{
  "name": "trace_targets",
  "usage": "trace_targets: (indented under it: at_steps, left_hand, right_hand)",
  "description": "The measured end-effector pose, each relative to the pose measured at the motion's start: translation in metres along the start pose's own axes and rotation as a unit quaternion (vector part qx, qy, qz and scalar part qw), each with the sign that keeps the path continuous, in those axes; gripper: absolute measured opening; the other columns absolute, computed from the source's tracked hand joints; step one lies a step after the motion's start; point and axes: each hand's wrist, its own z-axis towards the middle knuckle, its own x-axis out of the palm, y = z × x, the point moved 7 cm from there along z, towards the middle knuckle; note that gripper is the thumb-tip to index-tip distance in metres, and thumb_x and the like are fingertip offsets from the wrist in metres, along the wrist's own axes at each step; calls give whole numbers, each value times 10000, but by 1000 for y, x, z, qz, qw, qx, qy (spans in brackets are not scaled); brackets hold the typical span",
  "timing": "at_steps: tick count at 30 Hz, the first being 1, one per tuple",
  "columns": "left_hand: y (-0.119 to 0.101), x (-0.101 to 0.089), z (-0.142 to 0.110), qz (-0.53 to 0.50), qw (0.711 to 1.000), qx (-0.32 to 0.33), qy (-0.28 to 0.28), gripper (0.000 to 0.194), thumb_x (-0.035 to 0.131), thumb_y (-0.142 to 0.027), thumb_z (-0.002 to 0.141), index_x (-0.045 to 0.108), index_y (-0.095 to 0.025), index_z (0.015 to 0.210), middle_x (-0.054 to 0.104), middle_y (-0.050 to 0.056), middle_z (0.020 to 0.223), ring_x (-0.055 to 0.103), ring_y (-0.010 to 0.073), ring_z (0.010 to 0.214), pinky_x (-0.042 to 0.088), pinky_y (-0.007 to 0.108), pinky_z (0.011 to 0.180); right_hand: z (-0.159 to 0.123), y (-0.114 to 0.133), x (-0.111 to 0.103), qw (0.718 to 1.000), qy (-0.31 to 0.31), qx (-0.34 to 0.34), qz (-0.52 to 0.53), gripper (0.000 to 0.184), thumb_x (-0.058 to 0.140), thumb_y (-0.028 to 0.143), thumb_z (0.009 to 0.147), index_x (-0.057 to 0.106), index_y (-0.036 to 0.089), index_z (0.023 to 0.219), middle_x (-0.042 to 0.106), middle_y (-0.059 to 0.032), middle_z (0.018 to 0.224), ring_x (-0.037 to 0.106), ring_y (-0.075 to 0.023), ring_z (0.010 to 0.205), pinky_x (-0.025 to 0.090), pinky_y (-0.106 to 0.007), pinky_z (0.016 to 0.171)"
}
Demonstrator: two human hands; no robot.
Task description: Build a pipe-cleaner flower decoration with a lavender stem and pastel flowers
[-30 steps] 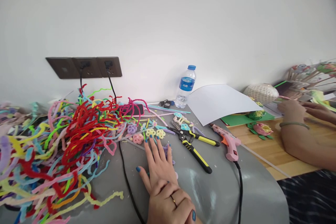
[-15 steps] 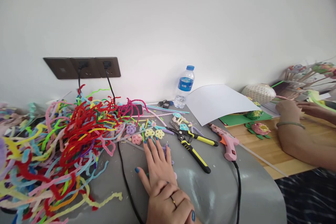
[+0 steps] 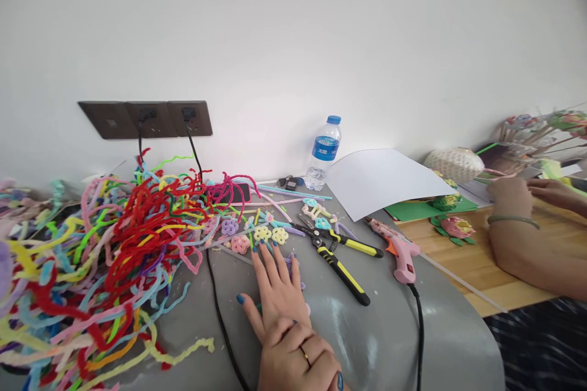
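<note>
My right hand lies palm down on the grey tabletop, fingers spread, holding nothing. My left hand, with a ring, is wrapped over my right wrist. Just beyond the right fingertips sit yellow pipe-cleaner flowers, a pink flower and a purple flower. Bits of purple pipe cleaner peek out beside the right hand, partly hidden by it. To the right rest yellow-and-black pliers with splayed handles, and a pink glue gun.
A big tangle of coloured pipe cleaners covers the left side. A black cable runs past my hands. At the back stand a water bottle and white paper. Another person's arm rests at right, near a paper lotus.
The view has shifted very slightly, so everything sits a little further right. My hands keep the same pose.
</note>
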Motion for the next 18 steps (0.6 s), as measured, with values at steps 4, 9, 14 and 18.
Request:
trace_targets:
  at_steps: [4,9,14,18]
  left_hand:
    - [0,0,0,-2,1000,-2,-2,216,433,-71,774,524,-219,646,647,-61,551,556,117,511,347,331,621]
    - [-1,0,-1,1,1000,-1,-3,275,408,-81,849,522,-212,636,635,-64,549,548,111,525,345,329,625]
    - [0,0,0,-3,1000,-1,-4,275,417,-70,849,525,-212,639,644,-69,556,542,109,520,344,328,628]
    - [-1,0,0,1,1000,-1,-7,234,419,-72,792,514,-214,632,636,-61,542,546,116,513,343,332,623]
  right_hand:
    - [0,0,0,1000,0,-1,0,674,487,491,1007,374,208,1609,326,-93,1681,305,-384,1539,333,-676,1175]
    - [-1,1,0,1000,-1,-4,-1,675,476,509,1011,377,210,1608,332,-96,1678,300,-388,1541,326,-687,1176]
    - [-1,0,1,1000,2,-4,1,675,467,515,1014,382,200,1605,329,-99,1679,300,-395,1539,314,-699,1178]
    - [-1,-1,3,1000,3,-5,8,667,454,514,1021,382,201,1605,325,-102,1680,293,-403,1541,308,-710,1177]
